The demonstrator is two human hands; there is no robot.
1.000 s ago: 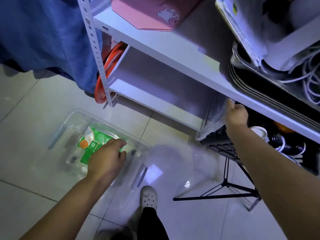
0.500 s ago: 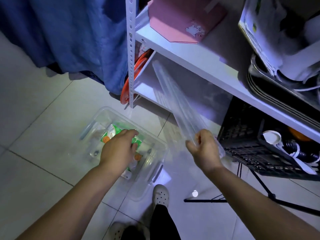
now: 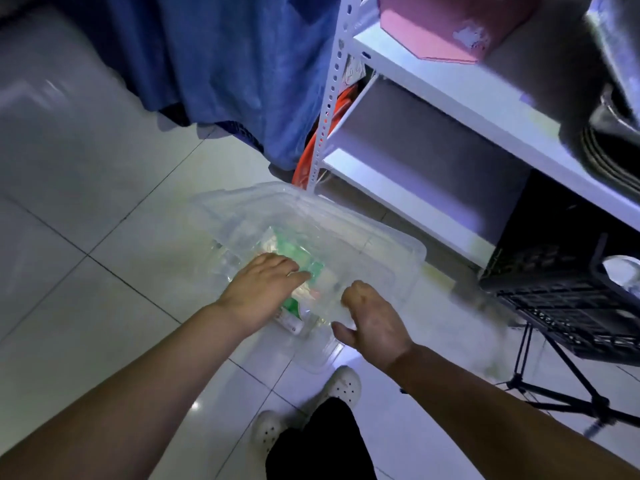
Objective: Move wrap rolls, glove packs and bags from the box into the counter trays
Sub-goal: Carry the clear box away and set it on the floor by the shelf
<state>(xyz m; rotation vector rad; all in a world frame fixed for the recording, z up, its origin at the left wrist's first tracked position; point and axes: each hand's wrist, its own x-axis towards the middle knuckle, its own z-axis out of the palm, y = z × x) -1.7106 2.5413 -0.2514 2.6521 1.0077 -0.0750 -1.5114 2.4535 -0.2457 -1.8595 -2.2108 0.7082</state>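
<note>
Box: one clear box (image 3: 221, 216) on the floor (image 3: 86, 271).
Lid: one, now over the box.
Packs: one green pack (image 3: 294, 254) inside; others unclear.
Left hand (image 3: 258, 294): flat, fingers spread, gripping nothing.
Right hand (image 3: 375, 322): fingers curled on the lid (image 3: 381, 251) edge, earlier carrying it beside the shelf (image 3: 433, 88).

white shelf (image 3: 433, 81), black crate (image 3: 561, 299), blue cloth (image 3: 225, 71)
</note>
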